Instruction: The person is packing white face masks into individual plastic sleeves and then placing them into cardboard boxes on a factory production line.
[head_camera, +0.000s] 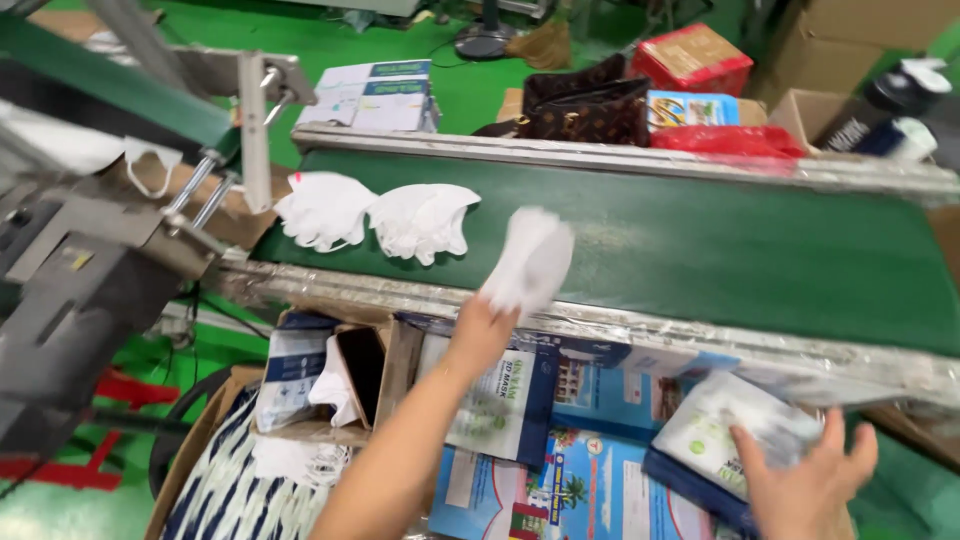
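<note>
My left hand (483, 325) reaches up over the near rail of the green conveyor belt (720, 250) and holds a white face mask (530, 260), blurred by motion. Two more white masks (375, 215) lie side by side on the belt to its left. My right hand (805, 480), low at the right, grips a white packet (735, 430) with green print over the blue boxes.
Blue and white printed boxes (590, 470) fill the space under the near rail. A cardboard box (330, 380) with a dark phone and packets stands at lower left. Grey machine parts (80, 270) are at left. A brown handbag (585, 105), red packages and cardboard boxes lie beyond the belt.
</note>
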